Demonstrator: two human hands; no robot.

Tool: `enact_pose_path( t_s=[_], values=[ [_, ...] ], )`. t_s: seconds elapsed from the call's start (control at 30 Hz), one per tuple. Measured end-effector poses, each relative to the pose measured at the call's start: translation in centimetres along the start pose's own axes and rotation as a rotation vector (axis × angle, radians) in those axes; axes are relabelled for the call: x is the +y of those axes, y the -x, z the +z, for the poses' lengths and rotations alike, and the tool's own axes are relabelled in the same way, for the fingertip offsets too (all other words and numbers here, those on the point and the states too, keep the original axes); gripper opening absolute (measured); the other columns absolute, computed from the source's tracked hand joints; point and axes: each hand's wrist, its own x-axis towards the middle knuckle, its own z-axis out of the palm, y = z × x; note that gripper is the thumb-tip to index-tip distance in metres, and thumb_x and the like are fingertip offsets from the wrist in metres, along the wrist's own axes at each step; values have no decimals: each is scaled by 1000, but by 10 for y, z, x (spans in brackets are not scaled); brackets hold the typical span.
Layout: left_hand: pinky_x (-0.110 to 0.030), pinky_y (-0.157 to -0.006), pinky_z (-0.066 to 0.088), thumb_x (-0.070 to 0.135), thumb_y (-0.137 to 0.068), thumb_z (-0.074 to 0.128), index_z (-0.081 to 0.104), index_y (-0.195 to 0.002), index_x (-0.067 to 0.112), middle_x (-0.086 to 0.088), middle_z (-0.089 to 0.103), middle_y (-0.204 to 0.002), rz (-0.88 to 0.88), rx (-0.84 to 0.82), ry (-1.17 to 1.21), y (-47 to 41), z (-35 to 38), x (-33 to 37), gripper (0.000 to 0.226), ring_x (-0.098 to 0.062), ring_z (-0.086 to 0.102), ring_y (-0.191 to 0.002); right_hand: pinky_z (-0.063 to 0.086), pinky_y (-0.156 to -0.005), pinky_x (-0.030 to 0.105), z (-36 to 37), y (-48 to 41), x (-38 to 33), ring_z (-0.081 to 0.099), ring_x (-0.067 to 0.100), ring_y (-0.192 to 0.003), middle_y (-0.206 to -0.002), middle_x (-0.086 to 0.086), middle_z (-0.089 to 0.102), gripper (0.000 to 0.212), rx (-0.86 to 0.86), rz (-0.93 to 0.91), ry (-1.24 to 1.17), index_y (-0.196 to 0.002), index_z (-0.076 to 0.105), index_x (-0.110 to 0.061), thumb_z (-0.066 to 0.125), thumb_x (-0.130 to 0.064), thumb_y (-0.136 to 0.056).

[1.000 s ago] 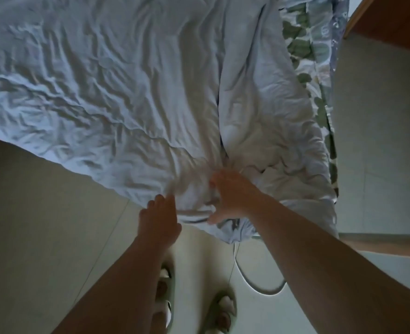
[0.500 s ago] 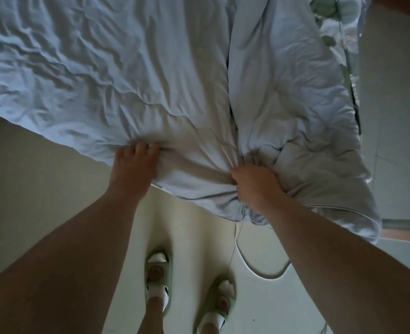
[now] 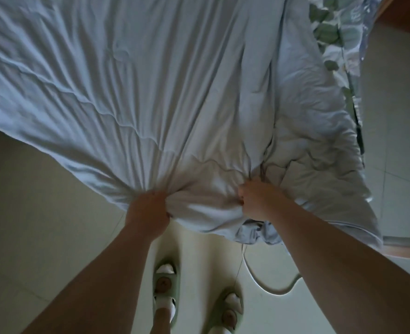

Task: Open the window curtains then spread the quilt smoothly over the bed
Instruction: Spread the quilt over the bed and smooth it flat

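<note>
A pale blue quilt [image 3: 151,92] covers most of the upper view, wrinkled, with folds fanning out from its near edge. My left hand [image 3: 148,210] is closed on a bunch of that edge. My right hand [image 3: 257,201] grips another bunch about a forearm's length to the right. The stretch of quilt between my hands is gathered and lifted. To the right the quilt is doubled over in a crumpled heap [image 3: 314,160]. A leaf-patterned sheet [image 3: 329,37] shows past it at the upper right. The curtains are out of view.
A pale tiled floor [image 3: 42,213] lies below the quilt's edge. My feet in green slippers [image 3: 165,285] stand on it. A white cable [image 3: 266,288] curves across the floor near my right foot. Wooden furniture [image 3: 406,13] stands at the top right.
My left hand went from lying flat on the quilt edge to a closed grip on it. Both hands have pulled the edge toward me, and the quilt is stretched tighter.
</note>
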Motion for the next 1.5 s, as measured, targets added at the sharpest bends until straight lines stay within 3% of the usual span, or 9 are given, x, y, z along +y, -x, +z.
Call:
enact_pose_path(
  t_s=[0.27,0.4,0.53,0.63,0.8,0.9,1.03,1.23,1.5],
  values=[
    [-37,-85,47,59,-67,67,36,-133,22,-3,39,-126,214,138,135,5,15,76,82,-25,48,-108,40,-99,51,-17,-5,28,54,41,-108,-116,23,55,30,768,193,113,-105,62,-8,53,-15,-76],
    [-36,-93,39,66,-66,67,32,-140,29,2,39,-133,395,101,234,3,13,131,90,-22,42,-118,1,-116,55,-35,5,74,1,41,-145,-156,25,0,62,547,679,81,-150,11,-9,37,-28,-97],
    [-36,-101,38,54,-65,72,24,-145,30,1,39,-140,480,16,269,4,12,169,97,-23,39,-128,20,-111,53,-35,5,122,17,42,-142,-157,24,1,70,405,961,-212,-152,4,-10,38,-37,-97],
    [-41,-104,39,54,-67,68,16,-148,29,-1,37,-144,434,-46,291,1,13,179,99,-25,39,-131,26,-113,45,-35,25,130,21,36,-143,-155,20,17,63,222,765,-233,-149,17,0,39,-32,-99],
    [-38,-111,33,52,-64,74,0,-150,30,1,22,-155,516,-3,476,11,-3,188,115,-18,32,-138,36,-104,40,-50,35,108,42,32,-131,-142,11,45,49,662,730,-637,-138,38,-14,52,-22,-92],
    [-37,-109,36,50,-64,75,0,-149,32,1,17,-156,661,77,442,17,-17,200,115,-22,36,-137,42,-102,40,-55,32,97,52,29,-121,-131,10,55,66,576,551,-1005,-133,47,-12,65,-41,-75],
    [-34,-94,46,22,-79,64,32,-142,27,2,47,-138,483,44,572,11,-26,211,70,-21,54,-118,53,-63,29,-62,35,106,64,13,-61,-66,-2,68,23,329,439,-1515,-75,67,-19,56,-37,-85],
    [-31,-63,37,7,-84,48,48,-80,15,4,50,-73,491,104,482,-7,-34,201,9,-24,55,-73,46,-92,33,-46,31,109,58,33,-110,-119,16,62,41,337,593,-1029,-123,58,-5,54,-30,-91],
    [-26,-72,38,26,-90,53,56,-104,19,0,63,-102,438,115,239,-12,-36,172,15,-22,62,-94,46,-98,39,-44,20,77,59,31,-105,-119,16,62,37,55,427,-1211,-117,58,-3,56,-33,-94]
  ],
)
